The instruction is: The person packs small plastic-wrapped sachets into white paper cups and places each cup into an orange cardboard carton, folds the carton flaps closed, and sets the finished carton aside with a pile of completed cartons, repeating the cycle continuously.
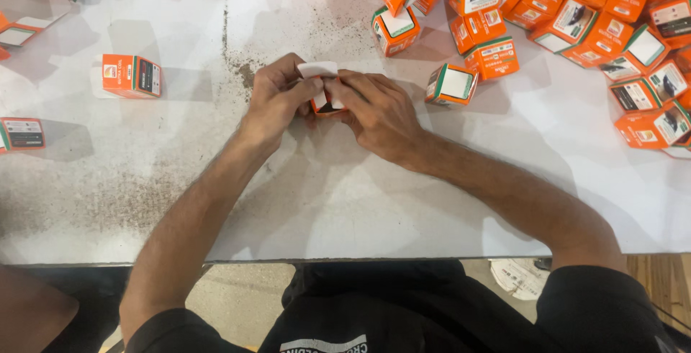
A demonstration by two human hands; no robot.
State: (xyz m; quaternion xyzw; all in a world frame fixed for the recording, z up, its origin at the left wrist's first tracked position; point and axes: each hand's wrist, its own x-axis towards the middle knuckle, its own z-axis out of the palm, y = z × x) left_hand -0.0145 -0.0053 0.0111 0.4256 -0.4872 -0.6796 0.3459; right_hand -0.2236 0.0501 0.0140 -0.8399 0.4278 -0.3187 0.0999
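White and scuffed, the desk (345,202) carries both hands at its middle: left hand (277,101) and right hand (378,112) pinch a small orange box (325,102) between them, its white flap (318,69) raised. Just right of that box sits a lone carton (451,84); beyond it, a heap of orange cartons (576,15)

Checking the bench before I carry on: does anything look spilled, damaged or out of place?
Yes: dark specks are scattered over the white table, thickest just left of the left hand. The orange boxes at upper right lie in a jumbled heap. The small box held by both hands has its white flap open.
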